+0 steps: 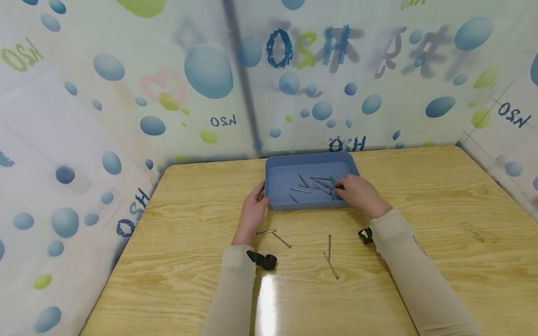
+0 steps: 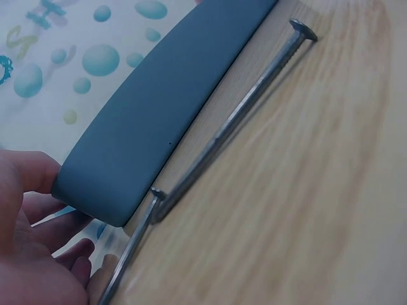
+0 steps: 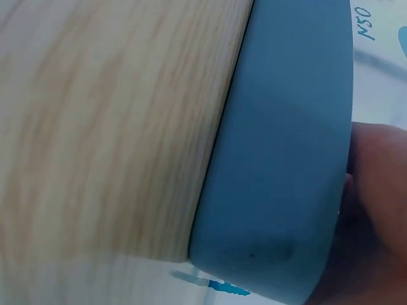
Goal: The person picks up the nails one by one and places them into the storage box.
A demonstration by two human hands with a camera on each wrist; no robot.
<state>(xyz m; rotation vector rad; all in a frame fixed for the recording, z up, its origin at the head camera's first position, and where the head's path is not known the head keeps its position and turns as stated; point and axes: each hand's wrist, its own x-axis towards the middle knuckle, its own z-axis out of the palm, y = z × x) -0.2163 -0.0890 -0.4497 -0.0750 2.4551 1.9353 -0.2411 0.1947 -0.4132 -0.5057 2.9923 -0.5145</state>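
A shallow blue tray sits at the back edge of the table with several loose nails in it. My left hand holds the tray's front left corner, the thumb against the front wall and the fingers along the left side. Over the tray's right part, my right hand reaches down among the nails with bent fingers. The tray wall hides its fingertips in the right wrist view, so whether they pinch a nail is unclear. Two nails lie end to end near my left wrist.
Two more nails lie on the wooden table between my forearms. Behind the table hangs a patterned sheet, which also closes off the left and right sides. Black wrist cameras are strapped to both wrists.
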